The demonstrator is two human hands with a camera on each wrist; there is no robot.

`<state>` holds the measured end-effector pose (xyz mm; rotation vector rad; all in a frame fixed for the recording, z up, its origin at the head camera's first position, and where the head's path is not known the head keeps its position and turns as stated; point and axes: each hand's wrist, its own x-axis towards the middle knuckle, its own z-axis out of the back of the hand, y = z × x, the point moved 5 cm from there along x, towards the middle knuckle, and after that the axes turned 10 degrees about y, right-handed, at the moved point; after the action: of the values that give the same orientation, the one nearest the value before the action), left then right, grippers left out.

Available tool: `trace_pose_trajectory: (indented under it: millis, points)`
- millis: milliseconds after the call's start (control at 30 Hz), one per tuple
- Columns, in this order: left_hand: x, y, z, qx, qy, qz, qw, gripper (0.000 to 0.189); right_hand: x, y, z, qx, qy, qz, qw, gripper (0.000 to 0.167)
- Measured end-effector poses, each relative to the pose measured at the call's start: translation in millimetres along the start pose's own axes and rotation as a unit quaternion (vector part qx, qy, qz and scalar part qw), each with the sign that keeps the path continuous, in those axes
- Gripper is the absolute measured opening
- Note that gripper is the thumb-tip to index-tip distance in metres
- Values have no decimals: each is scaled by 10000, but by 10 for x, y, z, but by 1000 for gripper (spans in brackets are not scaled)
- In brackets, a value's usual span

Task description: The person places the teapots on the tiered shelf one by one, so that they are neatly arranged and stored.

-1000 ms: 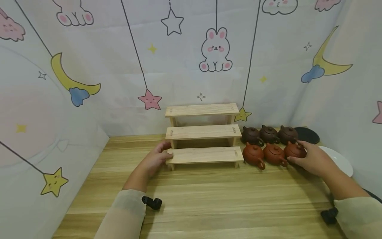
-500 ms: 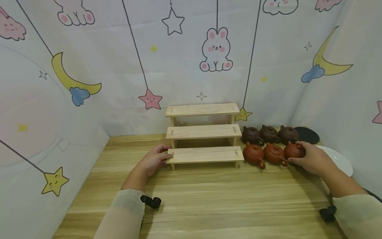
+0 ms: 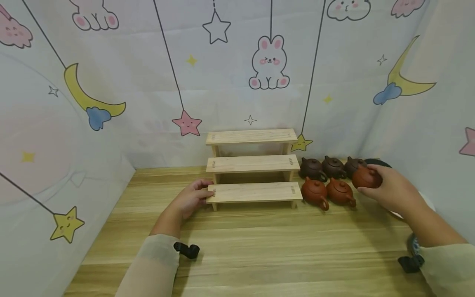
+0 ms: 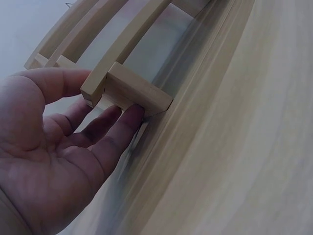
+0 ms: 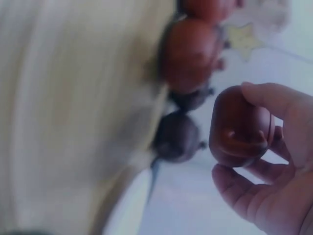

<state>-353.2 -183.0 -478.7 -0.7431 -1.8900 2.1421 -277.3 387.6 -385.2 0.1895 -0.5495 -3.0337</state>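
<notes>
My right hand (image 3: 395, 192) holds a reddish-brown clay teapot (image 3: 365, 178) by its sides, lifted off the table. In the right wrist view the thumb lies on one side of that teapot (image 5: 237, 127) and fingers on the other. Two more reddish teapots (image 3: 314, 192) stand on the table beside the stand, with three dark brown teapots (image 3: 334, 167) behind. At the left end of a three-tier wooden stand (image 3: 256, 192), my left hand (image 3: 191, 200) grips the lowest tier. The left wrist view shows its thumb on the board's end and fingertips against the leg (image 4: 139, 88).
Right of the teapots lie a black round plate (image 3: 378, 162) and a white plate (image 3: 427, 201), partly hidden by the right hand. A blue-patterned dish (image 3: 413, 244) shows by the right wrist. A printed white cloth (image 3: 230, 90) hangs behind the wooden table (image 3: 267, 247).
The right hand has raised the reddish teapot from its place at the end of the front row; it now overlaps a dark teapot behind. The left hand stays on the stand.
</notes>
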Motion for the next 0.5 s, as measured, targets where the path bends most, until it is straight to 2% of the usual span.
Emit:
trace_pose_trajectory:
  millis: [233, 500]
  points:
    - [-24, -30, -26, 45, -40, 48, 10000, 57, -49, 677, 90, 221, -185, 412, 9987, 91]
    - [-24, -53, -49, 70, -106, 103, 9999, 56, -47, 1408, 62, 1011, -15, 1010, 9897, 88]
